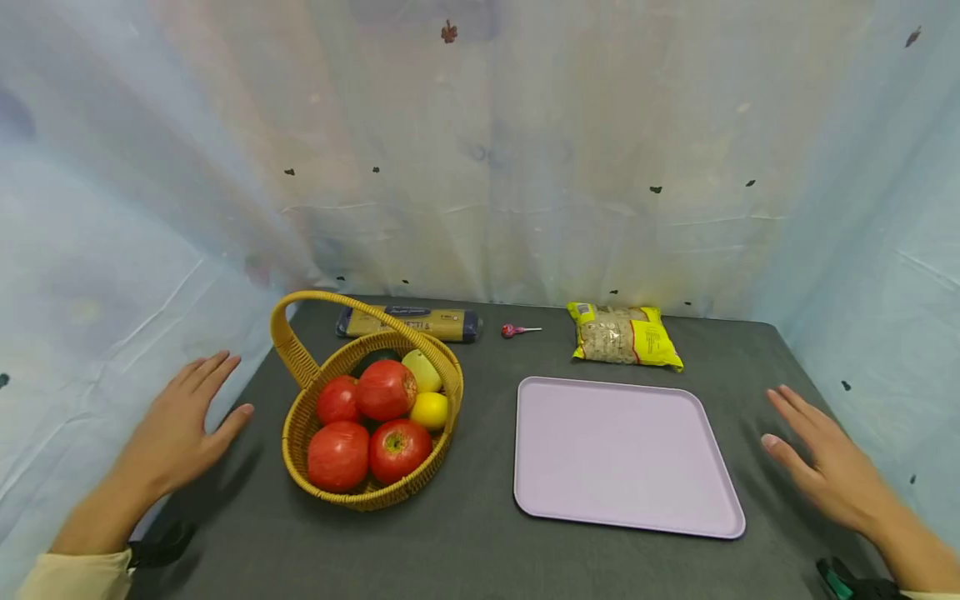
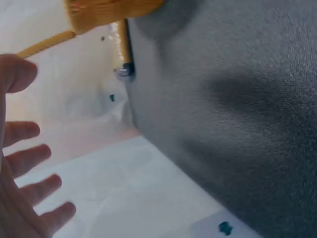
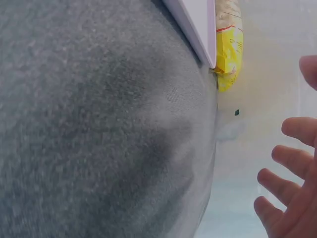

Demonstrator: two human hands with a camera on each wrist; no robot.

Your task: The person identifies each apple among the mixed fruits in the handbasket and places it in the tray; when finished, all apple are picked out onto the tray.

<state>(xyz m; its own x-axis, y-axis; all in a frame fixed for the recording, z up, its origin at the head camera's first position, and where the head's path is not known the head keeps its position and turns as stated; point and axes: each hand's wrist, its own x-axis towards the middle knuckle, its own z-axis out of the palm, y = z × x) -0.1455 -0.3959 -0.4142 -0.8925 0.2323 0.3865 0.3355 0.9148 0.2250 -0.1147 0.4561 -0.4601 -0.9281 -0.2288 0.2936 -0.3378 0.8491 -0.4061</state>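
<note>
My left hand (image 1: 177,425) hovers by the table's left edge with fingers extended and nothing in it. To its right stands a yellow wicker basket (image 1: 300,483) with a tall handle. Inside lie several red apples (image 1: 338,457), a yellow lemon (image 1: 430,411), a pale green fruit (image 1: 422,372) and a dark item partly hidden behind them. My right hand (image 1: 832,467) is held over the right side of the table, fingers spread and holding nothing. Nearest to it is a flat lilac tray (image 1: 622,458). Both wrist views show the left fingers (image 2: 30,159) and right fingers (image 3: 293,161) apart from any object.
Along the back of the grey table (image 1: 480,542) lie a rolled yellow-and-navy package (image 1: 442,323), a lollipop (image 1: 510,331) and a yellow bag (image 1: 615,335) with a clear window. Pale curtains (image 1: 525,167) hang behind and at both sides.
</note>
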